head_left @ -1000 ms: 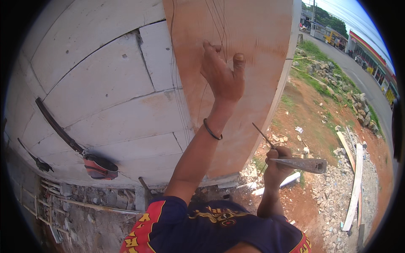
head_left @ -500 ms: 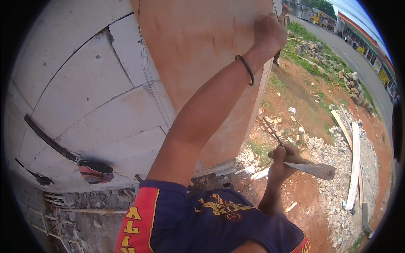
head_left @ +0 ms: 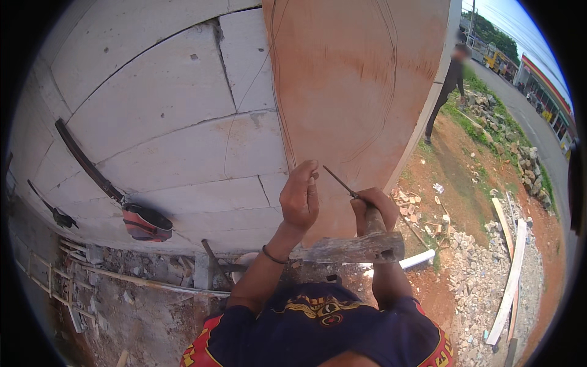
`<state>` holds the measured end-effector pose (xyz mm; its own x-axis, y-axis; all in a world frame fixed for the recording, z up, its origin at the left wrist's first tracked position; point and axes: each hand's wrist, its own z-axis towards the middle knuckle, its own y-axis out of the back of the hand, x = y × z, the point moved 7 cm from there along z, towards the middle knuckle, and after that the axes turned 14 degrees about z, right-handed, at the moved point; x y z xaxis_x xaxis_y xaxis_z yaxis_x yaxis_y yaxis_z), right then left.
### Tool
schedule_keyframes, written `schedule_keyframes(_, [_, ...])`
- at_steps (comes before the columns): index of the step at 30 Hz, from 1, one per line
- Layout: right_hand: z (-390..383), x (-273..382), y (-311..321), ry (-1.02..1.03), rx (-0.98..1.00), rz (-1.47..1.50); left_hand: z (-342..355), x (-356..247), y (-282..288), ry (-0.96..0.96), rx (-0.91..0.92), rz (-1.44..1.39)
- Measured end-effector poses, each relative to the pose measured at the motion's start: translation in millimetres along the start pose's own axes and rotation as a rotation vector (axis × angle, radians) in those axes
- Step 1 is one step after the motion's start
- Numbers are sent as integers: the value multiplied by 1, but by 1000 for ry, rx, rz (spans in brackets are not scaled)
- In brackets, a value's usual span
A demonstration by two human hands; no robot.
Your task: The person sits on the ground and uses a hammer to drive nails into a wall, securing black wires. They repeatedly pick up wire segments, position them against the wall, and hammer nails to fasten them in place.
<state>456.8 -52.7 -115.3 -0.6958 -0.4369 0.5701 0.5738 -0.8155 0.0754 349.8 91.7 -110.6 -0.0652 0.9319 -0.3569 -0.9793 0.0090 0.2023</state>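
Note:
My left hand (head_left: pixel 299 194) is raised in front of the lower left edge of a reddish-brown board (head_left: pixel 342 79), its fingers drawn together. Thin dark wires (head_left: pixel 282 116) run down the board's edge close behind those fingers; whether they pinch one cannot be made out. My right hand (head_left: pixel 378 207), just to the right, grips a hammer (head_left: pixel 354 248) by its wooden handle, with the worn metal head toward me. A thin dark pointed metal rod (head_left: pixel 340 182) sticks out of the same grip, up and left toward my left hand.
A pale block wall (head_left: pixel 153 85) stands at left, with a red and black pouch (head_left: pixel 147 221) on a dark strap against it. Rubble (head_left: pixel 483 269) and white planks (head_left: pixel 509 281) lie at right. A person (head_left: pixel 451 85) in dark clothes stands beyond the board.
My left hand has come down from the board's upper right edge to its lower left. My right hand has moved left and up with the hammer and rod. The view has shifted.

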Motion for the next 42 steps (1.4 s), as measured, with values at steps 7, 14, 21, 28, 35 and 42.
schedule_keyframes(7, [56,-18,-44,121,48,139,8,28,-28,-303,35,271])
schedule_keyframes(14, [53,-18,-9,-33,-79,-203,56,63,-26,-229,158,139])
schedule_keyframes(21, [2,-27,2,-461,-80,316,85,77,-18,-146,168,73])
schedule_keyframes(28, [-11,0,1,-369,8,214,79,63,-19,-261,116,145])
schedule_keyframes(35, [-6,27,-23,-286,89,546,79,61,-12,-294,20,145])
schedule_keyframes(42, [1,26,-37,-270,99,105,75,52,-15,-327,10,164])
